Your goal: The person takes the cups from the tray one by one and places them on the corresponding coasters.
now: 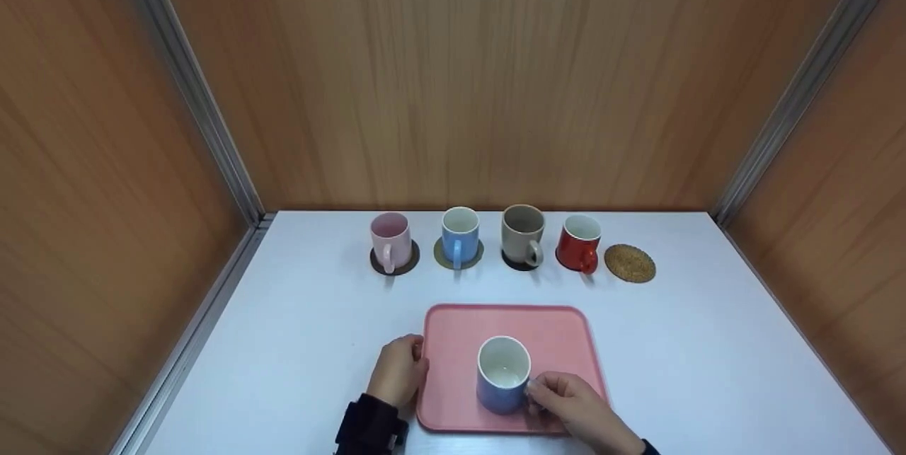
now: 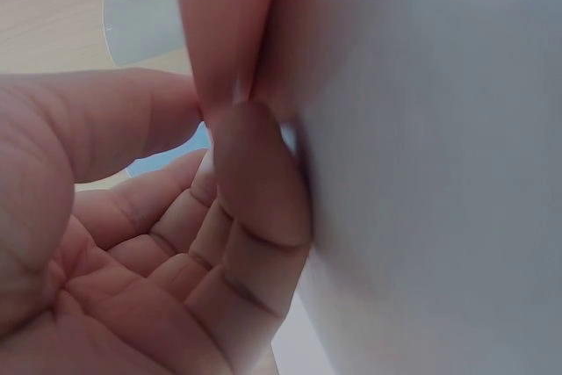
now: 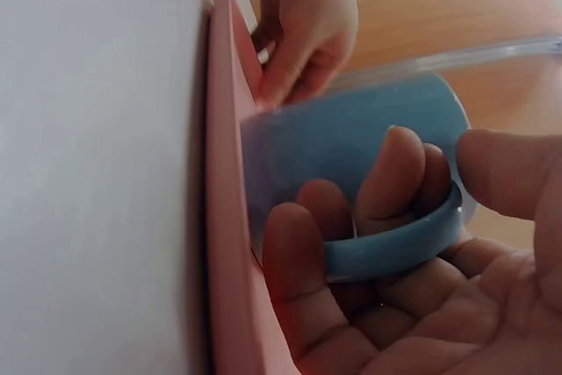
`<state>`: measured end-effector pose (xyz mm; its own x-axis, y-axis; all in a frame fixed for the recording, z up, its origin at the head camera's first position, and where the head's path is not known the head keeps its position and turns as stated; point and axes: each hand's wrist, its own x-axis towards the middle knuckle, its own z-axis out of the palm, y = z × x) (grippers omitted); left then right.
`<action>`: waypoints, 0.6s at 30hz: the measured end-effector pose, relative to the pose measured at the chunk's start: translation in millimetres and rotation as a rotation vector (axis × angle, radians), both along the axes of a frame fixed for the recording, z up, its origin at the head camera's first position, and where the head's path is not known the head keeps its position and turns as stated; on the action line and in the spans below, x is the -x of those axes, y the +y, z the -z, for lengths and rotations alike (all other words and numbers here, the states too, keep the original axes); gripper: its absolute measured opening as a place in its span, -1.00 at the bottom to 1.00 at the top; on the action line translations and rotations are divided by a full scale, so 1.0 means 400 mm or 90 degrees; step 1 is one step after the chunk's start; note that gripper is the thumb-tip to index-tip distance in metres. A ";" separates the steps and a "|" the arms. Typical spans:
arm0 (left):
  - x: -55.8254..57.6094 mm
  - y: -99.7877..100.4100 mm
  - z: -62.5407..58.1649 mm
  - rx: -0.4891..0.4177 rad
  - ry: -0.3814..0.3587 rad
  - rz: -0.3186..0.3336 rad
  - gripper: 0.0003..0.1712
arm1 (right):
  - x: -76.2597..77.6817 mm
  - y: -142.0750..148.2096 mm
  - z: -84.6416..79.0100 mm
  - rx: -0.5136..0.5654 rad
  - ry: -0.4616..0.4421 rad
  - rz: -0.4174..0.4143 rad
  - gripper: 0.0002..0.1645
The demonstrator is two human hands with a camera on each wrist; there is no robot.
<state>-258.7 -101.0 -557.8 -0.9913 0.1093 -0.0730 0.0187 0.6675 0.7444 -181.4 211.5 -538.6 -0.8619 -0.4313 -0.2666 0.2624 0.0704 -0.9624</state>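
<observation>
A blue-violet mug with a white inside is upright over the front middle of the pink tray. My right hand holds its handle; in the right wrist view the fingers curl round that loop, with the thumb near the rim. At the tray's left side, my left hand grips the edge. The left wrist view has the thumb and fingers pinching the tray's rim. Whether the mug's base rests fully on the tray is hard to tell.
Behind the tray, a pink mug, a light blue mug, a grey-brown mug and a red mug stand on round coasters. A bare woven coaster lies at the row's right end. Wooden panels enclose the white table.
</observation>
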 end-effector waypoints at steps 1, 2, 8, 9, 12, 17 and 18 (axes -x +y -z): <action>-0.001 0.000 0.001 0.002 0.005 0.001 -0.61 | 0.003 0.007 -0.001 -0.013 0.003 0.012 -0.63; -0.001 0.001 0.001 0.003 0.009 0.001 -0.60 | 0.005 0.014 -0.003 -0.027 0.008 0.022 -0.62; 0.000 0.002 -0.002 0.006 0.007 -0.001 -0.60 | 0.015 0.041 -0.006 -0.077 0.033 0.054 -0.53; 0.001 0.002 -0.002 0.004 0.004 -0.003 -0.60 | 0.016 0.043 -0.007 -0.081 0.035 0.051 -0.51; 0.001 0.004 -0.002 0.000 0.005 -0.005 -0.61 | 0.015 0.046 -0.012 -0.094 0.046 0.040 -0.45; -0.001 0.004 0.000 0.003 0.013 -0.009 -0.61 | 0.014 0.049 -0.018 -0.121 0.068 0.031 -0.38; -0.001 0.004 0.001 0.003 0.013 -0.009 -0.62 | 0.013 0.049 -0.019 -0.127 0.070 0.032 -0.38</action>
